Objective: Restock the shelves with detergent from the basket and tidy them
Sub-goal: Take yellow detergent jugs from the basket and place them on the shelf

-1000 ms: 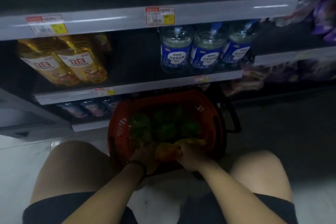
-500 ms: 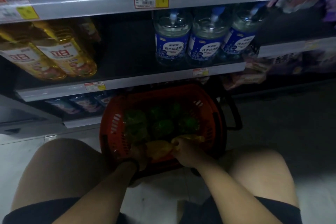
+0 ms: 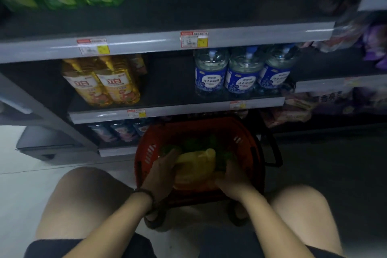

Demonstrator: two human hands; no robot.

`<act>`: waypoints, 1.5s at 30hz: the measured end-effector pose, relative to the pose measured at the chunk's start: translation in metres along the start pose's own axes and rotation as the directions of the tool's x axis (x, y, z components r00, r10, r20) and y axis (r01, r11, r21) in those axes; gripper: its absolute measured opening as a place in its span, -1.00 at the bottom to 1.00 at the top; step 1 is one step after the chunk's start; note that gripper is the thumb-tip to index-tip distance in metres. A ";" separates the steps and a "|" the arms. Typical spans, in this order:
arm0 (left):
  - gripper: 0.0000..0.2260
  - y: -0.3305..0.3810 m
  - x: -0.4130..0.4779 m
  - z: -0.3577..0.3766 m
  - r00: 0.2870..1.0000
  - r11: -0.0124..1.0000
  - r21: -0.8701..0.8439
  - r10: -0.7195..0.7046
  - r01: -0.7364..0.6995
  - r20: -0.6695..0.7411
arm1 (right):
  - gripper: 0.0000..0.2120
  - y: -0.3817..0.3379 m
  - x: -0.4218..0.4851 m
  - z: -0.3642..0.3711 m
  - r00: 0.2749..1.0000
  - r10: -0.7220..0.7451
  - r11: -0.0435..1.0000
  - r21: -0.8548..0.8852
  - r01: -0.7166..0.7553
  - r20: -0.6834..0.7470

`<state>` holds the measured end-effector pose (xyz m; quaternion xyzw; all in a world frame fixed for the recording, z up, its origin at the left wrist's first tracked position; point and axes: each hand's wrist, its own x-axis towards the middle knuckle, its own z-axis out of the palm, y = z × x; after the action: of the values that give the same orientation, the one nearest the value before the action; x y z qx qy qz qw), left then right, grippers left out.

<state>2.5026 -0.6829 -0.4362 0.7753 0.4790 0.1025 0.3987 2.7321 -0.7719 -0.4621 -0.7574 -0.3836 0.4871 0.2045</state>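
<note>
Head view: left hand [image 3: 162,170] and right hand [image 3: 231,176] both clasp a yellow jug [image 3: 195,168], one on each flank, low in the red basket [image 3: 144,153] at 6 o'clock. Judged: full, heavy, smooth plastic, likely slippery; support the base or take the handle. Green bottles [image 3: 209,142] crowd it at 12. Basket rim close on both sides. Bare stretch on middle shelf [image 3: 167,90] at 12.

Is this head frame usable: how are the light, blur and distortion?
Head view: dim overall, the red basket interior murky; glare streaks on the shelf edge strip; right-edge packs smeared by blur; wide-angle bowing of shelves; both hands, left hand and right hand, on the yellow jug, stay readable.
</note>
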 end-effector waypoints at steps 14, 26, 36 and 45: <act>-0.94 0.157 0.001 -0.125 0.951 0.945 -0.155 0.261 -0.287 -0.165 | -0.17 -0.094 -0.080 -0.089 0.876 -0.434 0.846 0.241 0.476 -0.209; -0.59 0.227 0.068 -0.149 0.970 0.671 -0.728 0.240 -0.140 0.034 | -0.69 -0.210 -0.082 -0.211 0.773 -0.495 0.771 0.209 0.602 -0.397; -0.67 0.304 0.181 -0.215 0.951 0.605 -0.740 0.261 -0.293 -0.163 | -0.64 -0.317 -0.015 -0.308 0.691 -0.549 0.715 0.164 0.679 -0.470; -0.38 0.291 0.265 -0.216 0.908 0.650 -0.634 0.294 -0.419 -0.300 | -0.60 -0.328 0.069 -0.316 0.605 -0.556 0.753 -0.037 0.657 -0.570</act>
<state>2.7157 -0.4167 -0.1440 0.6395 0.2765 0.4142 0.5857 2.9058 -0.4940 -0.1380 -0.6662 -0.4982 0.1820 0.5243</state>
